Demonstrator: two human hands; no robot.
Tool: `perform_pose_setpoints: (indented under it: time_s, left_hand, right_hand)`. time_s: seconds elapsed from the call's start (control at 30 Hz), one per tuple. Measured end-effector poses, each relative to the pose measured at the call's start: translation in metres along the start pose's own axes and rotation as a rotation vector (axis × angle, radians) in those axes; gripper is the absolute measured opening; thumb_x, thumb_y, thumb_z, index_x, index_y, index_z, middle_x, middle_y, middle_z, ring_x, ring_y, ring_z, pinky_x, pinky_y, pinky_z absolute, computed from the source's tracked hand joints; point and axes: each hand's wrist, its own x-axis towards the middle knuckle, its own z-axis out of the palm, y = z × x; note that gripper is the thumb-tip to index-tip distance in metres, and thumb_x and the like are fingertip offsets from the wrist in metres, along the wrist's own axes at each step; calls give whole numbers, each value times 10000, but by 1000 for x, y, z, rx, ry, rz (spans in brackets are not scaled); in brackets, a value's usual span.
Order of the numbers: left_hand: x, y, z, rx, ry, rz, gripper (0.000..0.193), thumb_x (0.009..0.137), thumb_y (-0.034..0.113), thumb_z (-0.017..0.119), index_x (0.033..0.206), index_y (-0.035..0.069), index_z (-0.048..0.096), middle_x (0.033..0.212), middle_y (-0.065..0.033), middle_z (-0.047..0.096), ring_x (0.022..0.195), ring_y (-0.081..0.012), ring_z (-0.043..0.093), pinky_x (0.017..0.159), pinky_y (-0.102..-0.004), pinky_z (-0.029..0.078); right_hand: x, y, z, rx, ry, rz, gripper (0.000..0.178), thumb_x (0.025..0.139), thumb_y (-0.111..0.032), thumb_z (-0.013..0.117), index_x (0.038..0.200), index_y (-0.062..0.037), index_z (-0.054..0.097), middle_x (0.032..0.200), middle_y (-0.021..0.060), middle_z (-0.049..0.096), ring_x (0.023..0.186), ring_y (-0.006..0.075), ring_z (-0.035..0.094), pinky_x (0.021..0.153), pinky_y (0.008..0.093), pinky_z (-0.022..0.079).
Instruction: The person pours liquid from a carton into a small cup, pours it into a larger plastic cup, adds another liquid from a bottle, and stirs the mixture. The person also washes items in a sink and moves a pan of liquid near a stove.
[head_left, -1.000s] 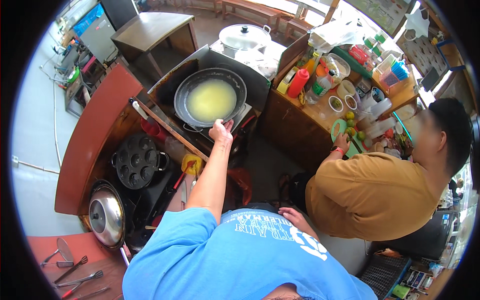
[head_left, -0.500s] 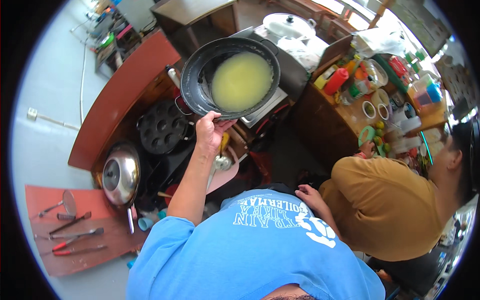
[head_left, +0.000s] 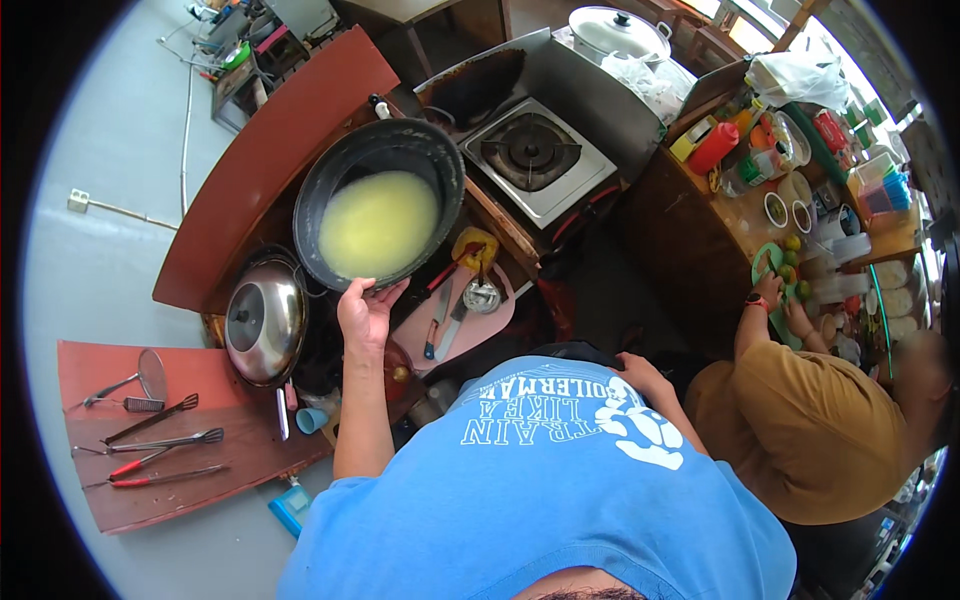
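A deep black pan [head_left: 320,175] with pale yellow cloudy liquid [head_left: 378,225] in it is held up left of the stove. My left hand [head_left: 364,318] grips its near rim from below, thumb at the edge. The pan leans toward me, with the liquid gathered on the near side. My right hand [head_left: 643,378] rests against the side of my blue shirt, holding nothing that I can see. To the right of the pan lies a pink cutting board [head_left: 468,335] with a knife [head_left: 452,330] and a metal ladle [head_left: 482,296] on it.
A gas stove [head_left: 535,160] with a bare burner stands ahead. A lidded metal wok [head_left: 266,325] sits at left, above a red-brown board with several utensils [head_left: 165,440]. At right, a co-worker in a brown shirt [head_left: 800,425] handles green fruit at a crowded counter [head_left: 735,235].
My left hand has carried the pan left and toward me, exposing the stove burner and the cutting board. The co-worker now has both hands in view. My right hand stays at my side.
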Motion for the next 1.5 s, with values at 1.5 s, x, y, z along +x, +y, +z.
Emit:
perform_pose_setpoints:
  time_s: [1.5]
  left_hand:
    - [82,-175,214,1592,-538,874,312,843,-3,704,1148,-68,693,1104,-216,730,1046,-371,714,942,-424,559]
  right_hand:
    - [498,71,-19,166,163,-205,336,915,-248,541,1042,-5,735,1097,273,702,1090,440,659,967,496,521]
